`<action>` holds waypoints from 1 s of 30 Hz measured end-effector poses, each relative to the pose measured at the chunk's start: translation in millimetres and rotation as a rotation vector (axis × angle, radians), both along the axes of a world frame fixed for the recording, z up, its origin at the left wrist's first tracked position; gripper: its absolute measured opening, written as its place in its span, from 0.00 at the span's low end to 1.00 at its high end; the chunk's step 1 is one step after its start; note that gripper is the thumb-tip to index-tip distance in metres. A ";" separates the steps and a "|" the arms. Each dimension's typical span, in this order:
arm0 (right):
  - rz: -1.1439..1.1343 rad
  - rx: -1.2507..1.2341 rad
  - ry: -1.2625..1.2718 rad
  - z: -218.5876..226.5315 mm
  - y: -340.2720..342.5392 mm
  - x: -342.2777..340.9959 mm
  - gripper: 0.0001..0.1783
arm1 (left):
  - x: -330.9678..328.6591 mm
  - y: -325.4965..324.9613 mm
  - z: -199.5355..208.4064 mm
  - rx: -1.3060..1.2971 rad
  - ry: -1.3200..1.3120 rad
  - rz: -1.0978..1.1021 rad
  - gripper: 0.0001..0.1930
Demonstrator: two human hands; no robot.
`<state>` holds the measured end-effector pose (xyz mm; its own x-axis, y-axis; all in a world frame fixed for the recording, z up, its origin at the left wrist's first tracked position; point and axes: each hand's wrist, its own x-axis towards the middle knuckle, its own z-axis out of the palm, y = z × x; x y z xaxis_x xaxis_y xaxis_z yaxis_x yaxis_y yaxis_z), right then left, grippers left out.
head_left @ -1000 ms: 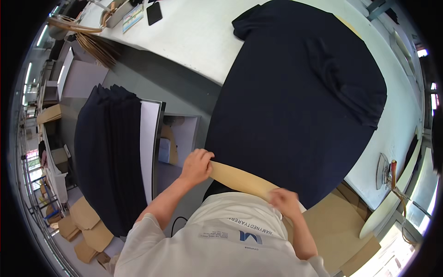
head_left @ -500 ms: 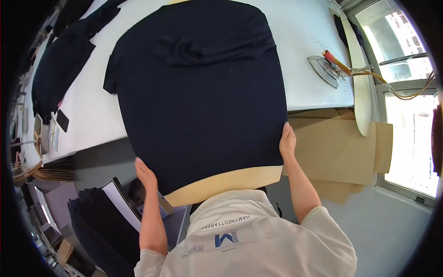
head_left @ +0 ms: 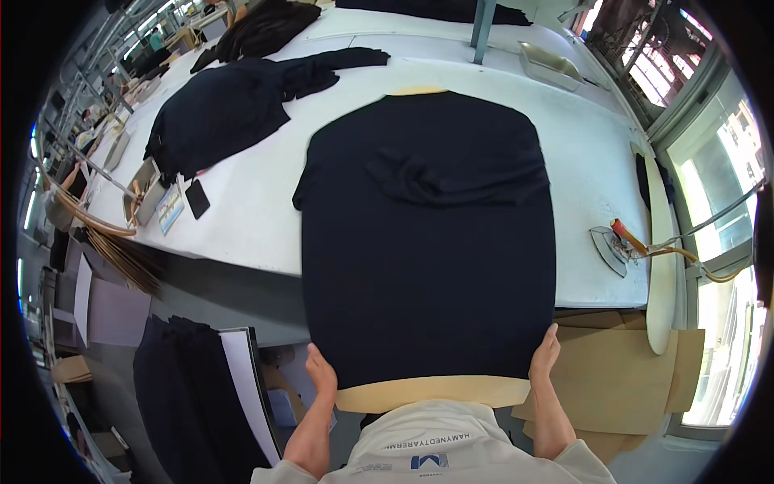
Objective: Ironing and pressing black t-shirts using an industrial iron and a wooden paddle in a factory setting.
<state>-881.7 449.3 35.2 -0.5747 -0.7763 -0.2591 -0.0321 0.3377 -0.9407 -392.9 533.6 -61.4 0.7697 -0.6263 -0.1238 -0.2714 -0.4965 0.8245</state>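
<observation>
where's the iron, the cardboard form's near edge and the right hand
iron [head_left: 606,249], head view, on its flat soleplate
cardboard form [head_left: 431,393], head view, on the tan strip below the dark shirt's hem
right hand [head_left: 546,357], head view, on the back of the hand

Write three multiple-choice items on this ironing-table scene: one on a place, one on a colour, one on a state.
1. Where does the iron sit?
A. On the table's right edge
B. On the floor
C. On the garment

2. What colour is the garment stretched over the board?
A. White
B. Dark navy
C. Red

3. How do the hands meet the board?
A. Both hang clear
B. One alone grips
C. Left hand and right hand grip its lower corners

Answers: 1 A, it rests by the table edge near the window; 2 B, the cloth is very dark; 3 C, each hand clasps a corner.
</observation>
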 end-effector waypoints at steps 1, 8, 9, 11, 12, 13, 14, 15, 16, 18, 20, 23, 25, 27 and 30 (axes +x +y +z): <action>0.063 -0.092 -0.045 -1.6 -12.4 6.8 0.36 | 9.7 3.9 5.2 -0.015 -0.035 0.058 0.33; 0.030 -0.180 0.140 6.9 -127.6 49.2 0.39 | 51.6 -118.5 125.4 -0.308 0.103 0.102 0.37; -0.043 -0.273 0.131 7.2 -143.7 37.0 0.39 | 48.8 -142.8 118.9 -0.259 0.149 0.116 0.37; 0.002 -0.135 0.155 23.6 -161.8 -2.3 0.40 | 10.2 -191.3 120.0 -0.262 0.179 0.017 0.36; -0.033 -0.109 0.189 23.8 -175.3 -11.7 0.40 | -3.2 -214.1 112.3 -0.291 0.116 -0.020 0.35; -0.067 -0.093 0.220 23.8 -195.6 -20.8 0.40 | -11.6 -239.2 97.6 -0.330 0.050 -0.058 0.33; -0.069 -0.071 0.213 16.0 -215.8 -30.5 0.40 | -6.2 -252.9 82.4 -0.243 0.190 -0.118 0.28; -0.053 -0.013 0.336 -1.3 -232.6 -44.6 0.40 | -8.4 -272.8 76.9 -0.211 0.188 -0.127 0.28; -0.012 0.056 0.458 -16.2 -239.4 -57.6 0.39 | -11.1 -282.8 76.7 -0.079 0.052 -0.257 0.26; 0.147 0.131 0.623 -44.2 -250.1 -107.2 0.36 | -19.3 -303.6 84.3 0.229 -0.064 -0.454 0.22; 0.363 0.303 0.586 -42.3 -246.4 -123.8 0.29 | -21.5 -320.5 103.6 0.446 0.115 -0.506 0.19; 0.343 0.477 0.202 -5.3 -251.7 -126.3 0.20 | -34.6 -337.5 127.4 0.528 0.388 -0.419 0.17; 0.402 0.485 0.128 -3.1 -254.8 -130.6 0.18 | -25.7 -337.7 130.0 0.565 0.508 -0.345 0.17; 0.415 0.516 0.133 -3.3 -258.1 -128.7 0.19 | -11.4 -337.4 122.2 0.590 0.574 -0.433 0.18; 0.577 0.617 0.484 18.6 -260.5 -119.2 0.19 | 5.6 -327.0 110.5 0.606 0.497 -0.456 0.13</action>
